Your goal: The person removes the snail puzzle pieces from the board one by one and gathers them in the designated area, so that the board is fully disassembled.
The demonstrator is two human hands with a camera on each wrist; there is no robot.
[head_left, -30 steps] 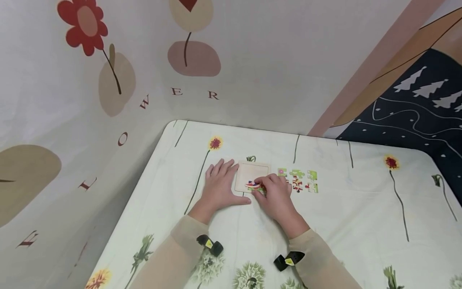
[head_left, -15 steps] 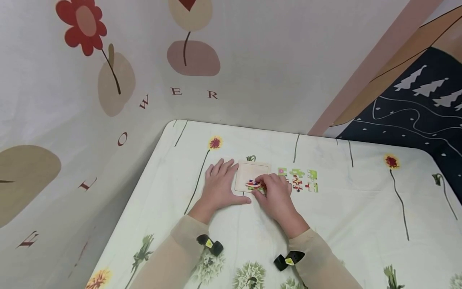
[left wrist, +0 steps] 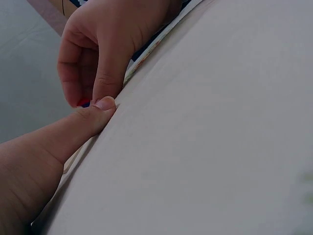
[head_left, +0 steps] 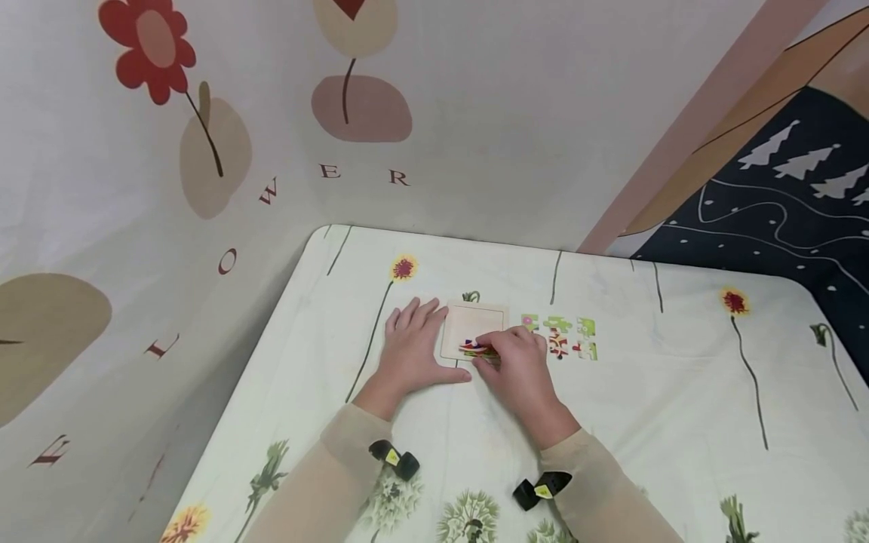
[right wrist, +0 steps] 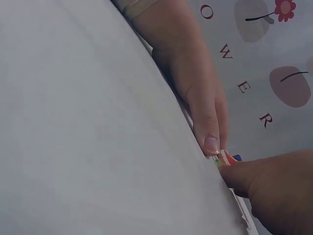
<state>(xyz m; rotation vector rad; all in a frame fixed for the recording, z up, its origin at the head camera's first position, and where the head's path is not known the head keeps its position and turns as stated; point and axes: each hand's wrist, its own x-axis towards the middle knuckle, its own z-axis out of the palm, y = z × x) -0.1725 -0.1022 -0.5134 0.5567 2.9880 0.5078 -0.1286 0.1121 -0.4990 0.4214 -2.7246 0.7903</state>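
Note:
A square, pale wooden puzzle board point(head_left: 473, 320) lies on the cloth-covered table. My left hand point(head_left: 416, 353) rests at its left side with fingers spread and the thumb stretched along the near side. Over the board's near right part, my right hand point(head_left: 521, 371) pinches a red, white and blue puzzle piece point(head_left: 474, 347) between thumb and fingers. In the right wrist view the piece point(right wrist: 227, 157) appears tilted, with something green beneath it. The right fingers partly hide the piece and the board's near right corner.
Several loose jigsaw pieces point(head_left: 558, 343), green, red and white, lie in rows right of the board, some partly behind my right hand. A flower-printed cloth point(head_left: 679, 392) covers the table. A printed fabric wall point(head_left: 489, 151) rises behind the far edge.
The puzzle piece in my right fingers has shifted slightly and changed its tilt over the board's near part. My left hand has stayed in place.

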